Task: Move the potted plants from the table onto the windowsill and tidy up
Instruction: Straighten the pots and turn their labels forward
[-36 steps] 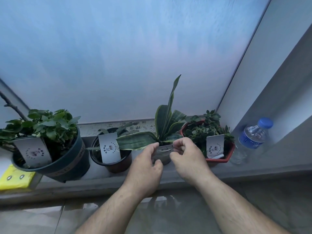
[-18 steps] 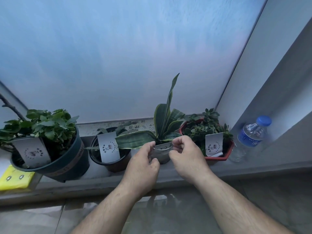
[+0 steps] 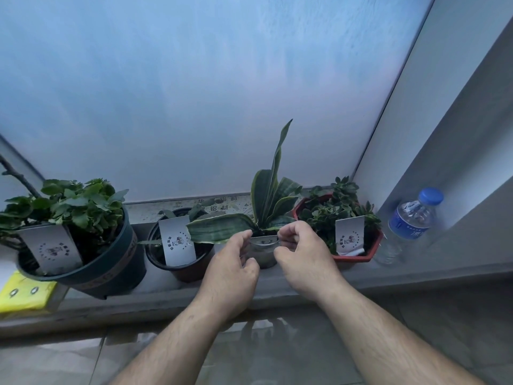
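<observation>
Several potted plants stand in a row on the grey windowsill (image 3: 166, 300). A small grey pot (image 3: 263, 255) with a tall striped snake plant (image 3: 273, 190) sits in the middle, and a white tag lies across its front rim. My left hand (image 3: 231, 266) curls round the pot's left side with the thumb at the rim. My right hand (image 3: 304, 258) grips its right side, fingertips at the tag. To the left are a black pot (image 3: 180, 269) and a big dark green pot (image 3: 113, 266). A red octagonal pot (image 3: 361, 258) stands to the right.
A water bottle (image 3: 409, 226) with a blue cap stands at the sill's right end against the wall. A yellow packet (image 3: 23, 297) lies at the far left. The frosted window pane (image 3: 222, 93) rises right behind the pots. Glossy floor tiles lie below the ledge.
Both hands stay at the small grey pot; they have shifted only slightly, and the pot stands in the same spot on the sill.
</observation>
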The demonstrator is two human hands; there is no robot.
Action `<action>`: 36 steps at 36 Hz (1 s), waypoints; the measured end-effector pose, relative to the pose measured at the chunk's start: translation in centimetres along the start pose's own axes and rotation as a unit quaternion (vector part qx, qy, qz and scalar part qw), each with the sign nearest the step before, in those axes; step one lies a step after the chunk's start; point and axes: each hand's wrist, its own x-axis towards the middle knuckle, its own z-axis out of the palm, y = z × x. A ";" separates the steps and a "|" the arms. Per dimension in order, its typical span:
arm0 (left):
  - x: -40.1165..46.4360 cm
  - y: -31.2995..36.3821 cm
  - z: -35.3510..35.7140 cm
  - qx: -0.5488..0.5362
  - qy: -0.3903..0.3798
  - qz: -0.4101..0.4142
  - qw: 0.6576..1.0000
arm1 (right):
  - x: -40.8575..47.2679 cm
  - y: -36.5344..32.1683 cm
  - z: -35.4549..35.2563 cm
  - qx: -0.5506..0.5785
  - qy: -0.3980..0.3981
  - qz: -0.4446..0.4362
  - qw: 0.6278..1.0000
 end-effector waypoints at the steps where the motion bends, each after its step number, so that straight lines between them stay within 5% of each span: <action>1: 0.0 0.0 0.0 0.000 0.000 0.000 1.000 | 0.0 0.0 0.0 -0.001 0.001 0.001 1.000; 18: 0.0 0.1 -0.3 0.005 0.019 0.023 1.000 | -0.4 -0.3 -0.8 -0.001 0.013 -0.015 1.000; 29: 0.7 1.1 -1.9 -0.029 0.123 0.033 0.991 | -0.9 -0.7 -4.4 0.055 0.075 -0.039 0.995; 36: 0.1 0.6 0.4 0.038 0.062 -0.007 0.997 | -1.5 0.2 -3.4 -0.031 -0.049 -0.030 0.998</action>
